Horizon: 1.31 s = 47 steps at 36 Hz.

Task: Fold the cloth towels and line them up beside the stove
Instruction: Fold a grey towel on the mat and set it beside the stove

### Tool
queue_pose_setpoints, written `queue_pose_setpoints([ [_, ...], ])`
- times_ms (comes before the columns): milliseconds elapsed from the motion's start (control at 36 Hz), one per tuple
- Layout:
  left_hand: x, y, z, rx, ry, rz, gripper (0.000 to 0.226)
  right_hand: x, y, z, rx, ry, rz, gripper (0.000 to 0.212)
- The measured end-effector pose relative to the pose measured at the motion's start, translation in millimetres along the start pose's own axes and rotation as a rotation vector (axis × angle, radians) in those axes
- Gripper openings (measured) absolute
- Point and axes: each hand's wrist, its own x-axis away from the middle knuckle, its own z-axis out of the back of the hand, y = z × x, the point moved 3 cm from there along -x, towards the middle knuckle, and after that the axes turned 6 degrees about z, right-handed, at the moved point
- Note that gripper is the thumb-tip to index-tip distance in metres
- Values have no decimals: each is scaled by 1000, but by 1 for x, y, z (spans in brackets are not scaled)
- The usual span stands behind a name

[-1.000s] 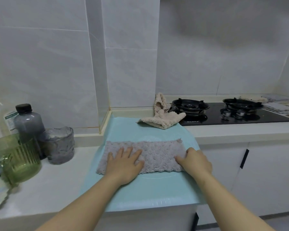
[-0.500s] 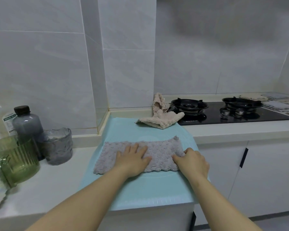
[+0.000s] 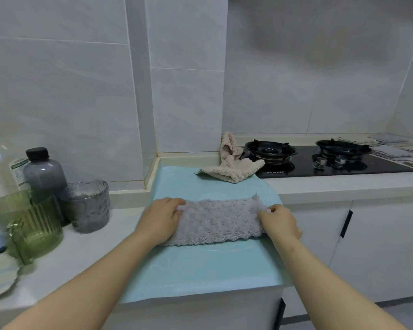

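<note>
On the white counter [image 3: 86, 253], across the middle of the pale turquoise mat [image 3: 200, 265], the grey nubbly cloth towel [image 3: 219, 220] lies as a folded strip, your left hand [image 3: 162, 220] and right hand [image 3: 281, 222] each gripping a short end; mid-fold, I judge, so next bring one end onto the other. White tiled walls [image 3: 69, 103] back the counter, the black glass gas stove [image 3: 303, 166] sits just beside the mat's far right corner, and a crumpled beige towel [image 3: 231, 169] lies on that corner.

There are two hands, a left hand [image 3: 161, 219] and a right hand [image 3: 280, 221]. There is one gray towel [image 3: 218, 222] and one beige towel [image 3: 231, 167]. There is one blue mat [image 3: 200, 270], one stove [image 3: 303, 168] with two burners [image 3: 270, 150], one bottle [image 3: 44, 170], one gray cup [image 3: 88, 206] and one green jug [image 3: 26, 225]. The folded towels [image 3: 391, 152] past the stove are too blurry to count.
</note>
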Motion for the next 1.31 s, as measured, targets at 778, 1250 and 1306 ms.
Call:
queue_pose_setpoints([
  [778,16,-52,-3,939,-75,173,35,33,-118,-55,-604,-310,281,11],
  [1250,13,-46,32,354,-61,185,25,30,-106,-58,-154,-237,514,14],
  [1306,11,-36,43,286,97,175,32,33,-111,-52,-132,-112,562,22],
])
